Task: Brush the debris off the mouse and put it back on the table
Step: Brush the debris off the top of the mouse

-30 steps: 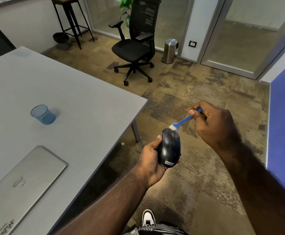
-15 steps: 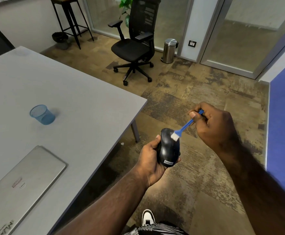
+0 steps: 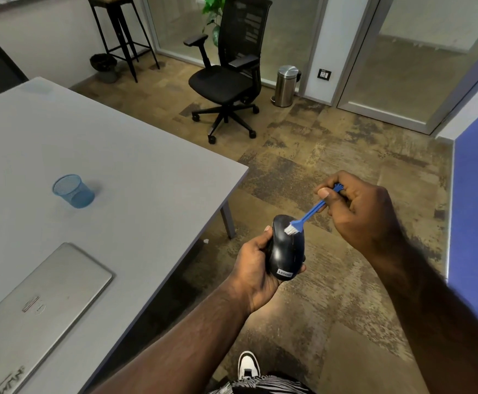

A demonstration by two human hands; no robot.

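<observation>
A glossy black computer mouse (image 3: pixel 286 248) carries a small grey label with white lettering. The slim brush (image 3: pixel 307 216) has a bright blue handle and white bristles. At nine o'clock a translucent blue mesh cup (image 3: pixel 73 191) stands on the plain grey table (image 3: pixel 147 172), with a matte silver laptop (image 3: pixel 39 311) at seven o'clock. The floor (image 3: pixel 331 166) is mottled brown.

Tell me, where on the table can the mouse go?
The table is bare between the blue mesh cup and its right edge, and between that cup and the closed laptop. The laptop fills the near-left part.
</observation>
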